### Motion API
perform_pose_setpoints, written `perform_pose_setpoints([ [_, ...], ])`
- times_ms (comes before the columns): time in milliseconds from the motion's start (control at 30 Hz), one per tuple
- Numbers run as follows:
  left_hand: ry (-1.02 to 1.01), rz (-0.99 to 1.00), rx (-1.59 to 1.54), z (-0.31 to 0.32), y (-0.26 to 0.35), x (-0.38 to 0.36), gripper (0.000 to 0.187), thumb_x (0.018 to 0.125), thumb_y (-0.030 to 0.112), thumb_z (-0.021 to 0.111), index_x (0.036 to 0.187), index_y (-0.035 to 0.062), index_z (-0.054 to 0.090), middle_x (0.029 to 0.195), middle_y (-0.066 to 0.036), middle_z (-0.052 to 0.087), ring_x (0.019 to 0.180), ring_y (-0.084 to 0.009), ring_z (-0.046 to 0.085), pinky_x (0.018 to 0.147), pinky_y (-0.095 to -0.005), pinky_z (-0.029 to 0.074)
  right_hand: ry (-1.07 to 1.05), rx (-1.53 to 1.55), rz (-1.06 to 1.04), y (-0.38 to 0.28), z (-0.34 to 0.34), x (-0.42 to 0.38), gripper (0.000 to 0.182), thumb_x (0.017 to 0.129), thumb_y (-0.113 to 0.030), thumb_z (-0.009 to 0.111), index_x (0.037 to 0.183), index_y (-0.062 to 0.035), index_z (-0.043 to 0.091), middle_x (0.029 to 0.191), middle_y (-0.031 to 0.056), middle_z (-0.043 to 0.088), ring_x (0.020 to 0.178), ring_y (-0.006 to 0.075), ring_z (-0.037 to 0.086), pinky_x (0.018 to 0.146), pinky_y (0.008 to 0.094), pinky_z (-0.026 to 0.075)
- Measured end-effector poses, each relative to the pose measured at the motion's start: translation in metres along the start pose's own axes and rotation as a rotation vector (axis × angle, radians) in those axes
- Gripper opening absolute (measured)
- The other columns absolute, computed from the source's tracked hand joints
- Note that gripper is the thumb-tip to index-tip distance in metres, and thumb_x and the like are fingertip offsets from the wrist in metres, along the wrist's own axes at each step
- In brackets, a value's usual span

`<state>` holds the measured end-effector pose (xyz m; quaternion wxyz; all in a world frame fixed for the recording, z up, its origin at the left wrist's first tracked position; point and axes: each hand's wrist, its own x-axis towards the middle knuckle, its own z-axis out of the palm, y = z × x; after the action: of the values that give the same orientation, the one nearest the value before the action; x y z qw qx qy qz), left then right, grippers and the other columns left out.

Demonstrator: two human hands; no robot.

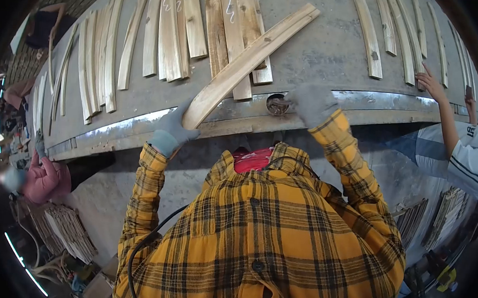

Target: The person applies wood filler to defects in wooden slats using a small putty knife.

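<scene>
Left hand point(173, 129) clamped on curved wooden slat's point(251, 58) near end, slat pointing up-right, right hand point(310, 103) closed beside hole point(277, 104)

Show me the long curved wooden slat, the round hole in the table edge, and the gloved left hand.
long curved wooden slat point(254, 55), head view, mid-length
round hole point(277, 104), head view, centre
left hand point(172, 130), head view, glove back

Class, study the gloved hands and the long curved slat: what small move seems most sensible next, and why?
Probably sliding the slat fully onto the table: the left hand grips its near end at the edge, while the right hand rests beside a round hole.
</scene>
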<state>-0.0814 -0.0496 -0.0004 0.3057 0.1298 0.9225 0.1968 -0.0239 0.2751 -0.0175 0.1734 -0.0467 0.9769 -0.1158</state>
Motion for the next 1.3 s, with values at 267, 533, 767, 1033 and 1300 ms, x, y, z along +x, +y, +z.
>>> perform_pose_setpoints([
  [267, 0.049, 0.01, 0.072, 0.01, -0.007, -0.006, 0.087, 0.058, 0.03, 0.074, 0.134, 0.0097, 0.037, 0.111, -0.022, 0.057, 0.103, -0.0319, 0.057, 0.088, -0.0359, 0.045, -0.031, -0.055, -0.059, -0.021, 0.015, 0.009, 0.02, 0.076, -0.014, 0.057, 0.09, -0.0083, 0.068, 0.083, 0.0168, 0.065, 0.082, 0.0296, 0.064, 0.073, 0.0395, 0.05],
  [533, 0.08, 0.026, 0.121, 0.009, -0.007, -0.006, 0.088, 0.057, 0.03, 0.071, 0.137, 0.0224, 0.035, 0.109, -0.017, 0.06, 0.095, -0.032, 0.06, 0.085, -0.0373, 0.047, 0.036, 0.099, -0.171, 0.001, 0.022, 0.005, 0.018, 0.076, -0.016, 0.061, 0.091, -0.0082, 0.069, 0.074, 0.0123, 0.065, 0.063, 0.0232, 0.064, 0.059, 0.033, 0.051],
  [767, 0.075, 0.143, 0.035, -0.004, -0.014, -0.022, 0.085, 0.06, 0.031, 0.072, 0.135, 0.0134, 0.036, 0.112, -0.02, 0.058, 0.099, -0.0326, 0.058, 0.087, -0.0367, 0.045, -0.101, 1.357, 0.21, 0.088, 0.021, 0.015, 0.017, 0.084, -0.022, 0.061, 0.088, -0.0074, 0.067, 0.062, -0.0011, 0.058, 0.045, 0.0067, 0.051, 0.045, 0.0232, 0.044],
  [1033, 0.124, 0.105, -0.097, -0.023, 0.009, -0.05, 0.075, 0.062, 0.027, 0.074, 0.127, 0.0035, 0.045, 0.111, -0.022, 0.056, 0.104, -0.0311, 0.054, 0.091, -0.0363, 0.041, 1.005, 0.525, 0.227, 0.152, 0.049, 0.116, 0.021, 0.083, -0.017, 0.062, 0.103, -0.0202, 0.066, 0.079, 0.0015, 0.066, 0.063, 0.0111, 0.058, 0.056, 0.0242, 0.046],
  [1300, 0.028, -0.045, -0.065, -0.037, 0.019, -0.057, 0.084, 0.061, 0.027, 0.075, 0.133, 0.0044, 0.039, 0.131, -0.023, 0.044, 0.124, -0.0299, 0.041, 0.101, -0.0339, 0.034, 0.796, 0.192, 0.238, 0.157, 0.052, 0.127, 0.032, 0.081, -0.013, 0.055, 0.106, -0.0311, 0.063, 0.088, -0.0014, 0.06, 0.078, 0.0192, 0.059, 0.067, 0.0306, 0.049],
])
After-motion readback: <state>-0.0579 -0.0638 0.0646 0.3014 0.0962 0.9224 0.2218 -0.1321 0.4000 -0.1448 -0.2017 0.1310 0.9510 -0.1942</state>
